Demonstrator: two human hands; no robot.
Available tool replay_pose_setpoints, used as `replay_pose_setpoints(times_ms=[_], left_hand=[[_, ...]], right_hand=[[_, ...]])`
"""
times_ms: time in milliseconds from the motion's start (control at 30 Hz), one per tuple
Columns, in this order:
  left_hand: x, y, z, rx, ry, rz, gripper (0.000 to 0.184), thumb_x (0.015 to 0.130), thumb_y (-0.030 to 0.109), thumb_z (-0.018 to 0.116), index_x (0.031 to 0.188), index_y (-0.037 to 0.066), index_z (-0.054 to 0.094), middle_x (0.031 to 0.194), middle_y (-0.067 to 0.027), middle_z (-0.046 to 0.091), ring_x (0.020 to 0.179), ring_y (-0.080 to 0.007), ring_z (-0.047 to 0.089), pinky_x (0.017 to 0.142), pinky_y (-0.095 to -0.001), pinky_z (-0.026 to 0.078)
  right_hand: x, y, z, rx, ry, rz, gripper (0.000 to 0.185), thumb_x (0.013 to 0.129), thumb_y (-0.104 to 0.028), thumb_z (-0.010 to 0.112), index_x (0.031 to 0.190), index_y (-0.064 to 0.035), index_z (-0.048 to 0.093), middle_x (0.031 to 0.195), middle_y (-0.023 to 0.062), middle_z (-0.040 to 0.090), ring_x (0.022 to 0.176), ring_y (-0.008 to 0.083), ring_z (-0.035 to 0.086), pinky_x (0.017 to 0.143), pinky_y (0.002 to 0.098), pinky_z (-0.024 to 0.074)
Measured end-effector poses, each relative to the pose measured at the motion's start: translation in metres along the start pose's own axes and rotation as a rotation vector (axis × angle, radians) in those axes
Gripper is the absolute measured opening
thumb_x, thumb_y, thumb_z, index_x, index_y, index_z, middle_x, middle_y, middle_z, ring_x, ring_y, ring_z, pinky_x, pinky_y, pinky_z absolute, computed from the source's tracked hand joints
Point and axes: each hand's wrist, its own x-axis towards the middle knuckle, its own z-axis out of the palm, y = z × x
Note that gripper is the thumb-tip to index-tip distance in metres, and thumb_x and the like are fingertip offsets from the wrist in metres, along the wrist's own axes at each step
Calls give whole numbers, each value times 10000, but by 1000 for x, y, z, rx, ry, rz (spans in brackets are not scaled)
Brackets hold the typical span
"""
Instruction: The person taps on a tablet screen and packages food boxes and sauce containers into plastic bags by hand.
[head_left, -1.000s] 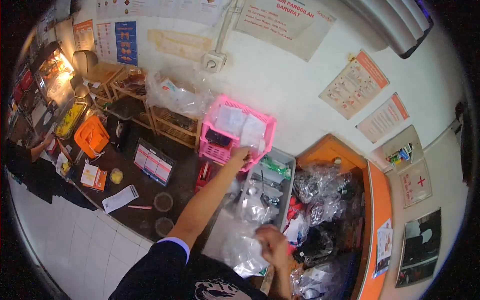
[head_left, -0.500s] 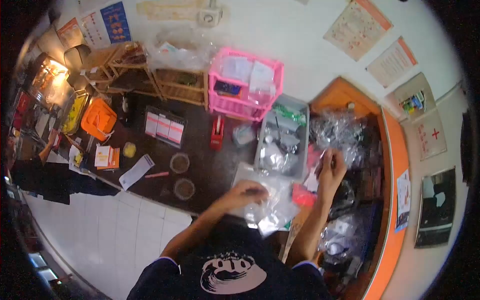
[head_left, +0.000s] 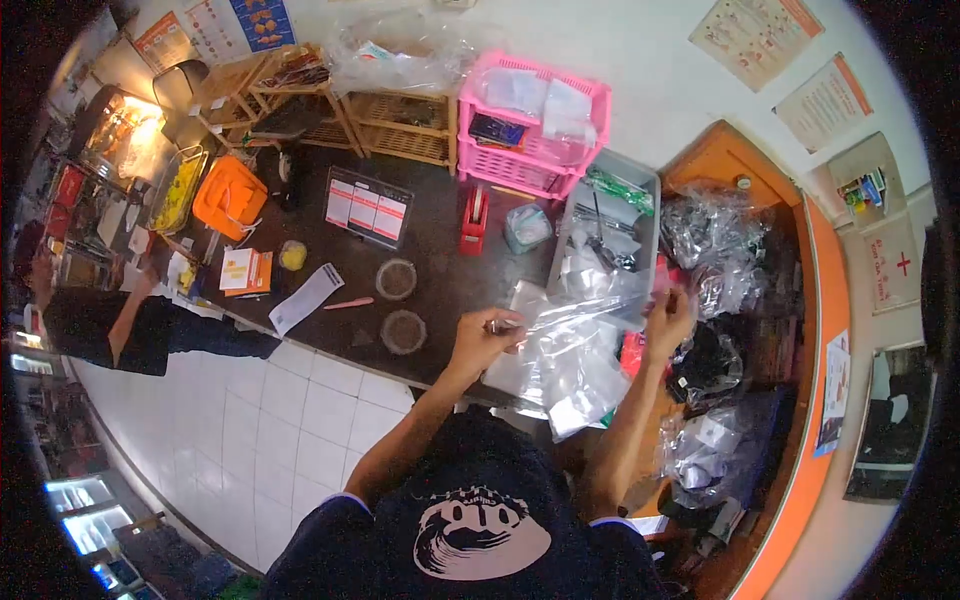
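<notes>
A transparent plastic bag (head_left: 590,311) is drawn out between my two hands above the counter. My left hand (head_left: 487,343) is closed, with its fingers pinching the bag's left end. At the other end, my right hand (head_left: 668,322) has its fingers bent together at the bag's edge. Beneath them lies a loose pile of transparent plastic bags (head_left: 580,385) along the counter's front edge. A red-pink packet (head_left: 632,352) shows just left of my right wrist. Beyond the bags stands a grey bin (head_left: 650,240) with green and transparent wrapped items in it.
A pink basket (head_left: 520,180), red tape dispenser (head_left: 474,220), tablet (head_left: 366,208) and two round containers (head_left: 403,331) stand on the dark counter (head_left: 440,290). Bundles of plastic (head_left: 715,225) fill the right side. At far left another person's arm (head_left: 128,318) reaches to the counter.
Both hands were apart with no bag stretched between them; now a transparent bag spans them. The whole view has shifted, so the counter items appear further right.
</notes>
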Motion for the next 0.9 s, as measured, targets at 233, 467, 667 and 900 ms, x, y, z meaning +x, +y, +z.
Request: replay_pose_setpoints(times_ms=[233,467,667,900], left_hand=[[-14,-5,8,-54,-13,136,473,872,-4,708,1319,-8,552,1013,-135,712,914,-193,686,819,-318,584],[-17,-38,-5,-108,17,67,564,781,-33,756,1298,18,538,883,-104,700,772,-171,688,691,-303,584],[-31,-51,-12,-543,24,-114,563,785,37,791,1285,15,534,855,-100,677,744,-181,687,657,-305,593],[-41,-42,-4,24,47,-57,423,823,63,756,1203,-6,581,803,-116,678,707,-165,691,606,-316,588]], right_hand=[[-104,-54,29,-170,-384,-197,174,766,-72,794,888,-4,690,801,122,673,688,220,649,643,325,513],[-162,-33,54,277,-764,247,190,758,-47,830,920,13,750,887,110,737,734,152,682,691,274,551],[-163,-38,54,139,-923,106,120,807,-42,777,900,27,744,831,121,731,724,142,684,687,268,545],[-176,-7,67,-63,-482,-11,84,878,-45,622,863,31,654,784,98,679,671,165,624,631,310,515]])
